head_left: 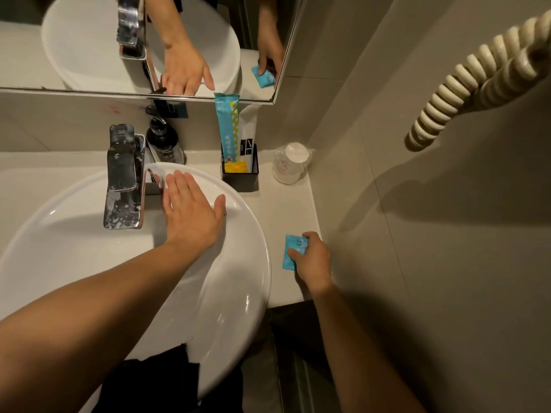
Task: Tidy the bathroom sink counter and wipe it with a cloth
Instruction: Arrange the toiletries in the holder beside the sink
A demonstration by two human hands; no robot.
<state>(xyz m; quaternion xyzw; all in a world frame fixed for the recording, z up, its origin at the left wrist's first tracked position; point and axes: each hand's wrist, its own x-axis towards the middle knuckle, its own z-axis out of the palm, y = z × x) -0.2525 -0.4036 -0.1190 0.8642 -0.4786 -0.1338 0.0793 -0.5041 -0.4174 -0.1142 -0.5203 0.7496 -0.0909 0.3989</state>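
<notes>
A round white sink basin (244,293) fills the lower left. My left hand (190,213) hovers flat over it, fingers spread, holding nothing, just right of the chrome faucet (123,180). On the beige counter (286,210) to the right of the basin lies a small blue packet (291,257). My right hand (313,260) has its fingers closed on the packet's right side, near the counter's front right corner.
A black holder (240,177) with blue and yellow sachets stands behind the basin. A wrapped upside-down cup (290,166) sits by the wall. A dark soap pump bottle (162,141) is behind the faucet. A mirror (89,40) hangs above. A coiled cord (477,79) hangs at right.
</notes>
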